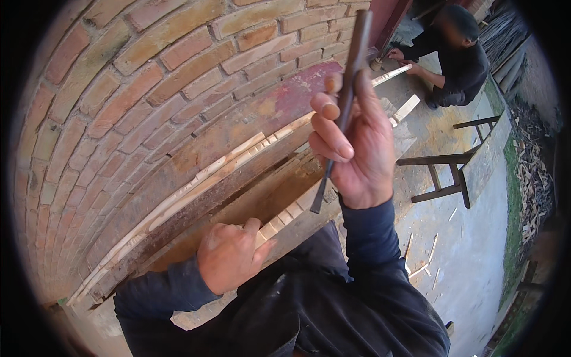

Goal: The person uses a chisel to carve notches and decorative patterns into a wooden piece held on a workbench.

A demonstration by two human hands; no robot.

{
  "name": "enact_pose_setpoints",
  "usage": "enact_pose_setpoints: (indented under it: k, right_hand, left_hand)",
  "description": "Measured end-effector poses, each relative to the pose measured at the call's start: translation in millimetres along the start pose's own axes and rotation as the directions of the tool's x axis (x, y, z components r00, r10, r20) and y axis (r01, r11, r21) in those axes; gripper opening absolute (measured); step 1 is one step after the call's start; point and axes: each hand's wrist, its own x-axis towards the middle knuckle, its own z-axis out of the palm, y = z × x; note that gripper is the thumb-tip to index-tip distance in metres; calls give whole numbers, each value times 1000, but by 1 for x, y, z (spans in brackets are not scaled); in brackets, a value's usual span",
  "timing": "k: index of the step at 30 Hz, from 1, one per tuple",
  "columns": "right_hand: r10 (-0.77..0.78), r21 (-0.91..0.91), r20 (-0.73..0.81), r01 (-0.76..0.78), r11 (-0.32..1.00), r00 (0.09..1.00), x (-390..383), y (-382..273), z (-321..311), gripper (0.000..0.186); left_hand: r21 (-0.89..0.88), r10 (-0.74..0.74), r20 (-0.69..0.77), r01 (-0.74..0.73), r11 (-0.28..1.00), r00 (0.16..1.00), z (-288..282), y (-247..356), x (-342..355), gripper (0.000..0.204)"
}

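Observation:
My right hand (367,152) is raised above the work, fingers curled round a dark metal chisel (357,53). The chisel stands nearly upright, its flared flat blade pointing down toward my lap. Lower and to the left, my left hand (229,254) grips a pale wooden strip (283,220) with notches cut across it. That strip runs up to the right, partly hidden behind my right hand. The chisel blade's tip shows just beside the strip; whether they touch I cannot tell.
Long notched wooden strips (208,172) lie on a worn bench beside a brick wall (178,53). A co-worker (458,56) crouches at the upper right, hands near a strip's far end. A wooden stool (443,159) lies on its side at right. Wood scraps (425,265) litter the floor.

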Motion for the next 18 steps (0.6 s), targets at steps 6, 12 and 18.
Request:
enact_pose_setpoints:
  k: [6,12,18]
  right_hand:
    - [92,-65,-40,-94,993,995,22,19,-20,52]
    - [68,-110,-183,-89,990,981,32,20,-16,40]
    - [95,-219,-194,-138,966,976,27,22,-27,47]
  left_hand:
    - [11,62,-36,-62,998,997,0,-5,4,37]
    - [6,84,15,-84,996,996,-4,-2,4,32]
    - [97,161,3,-161,982,987,-4,-4,6,31]
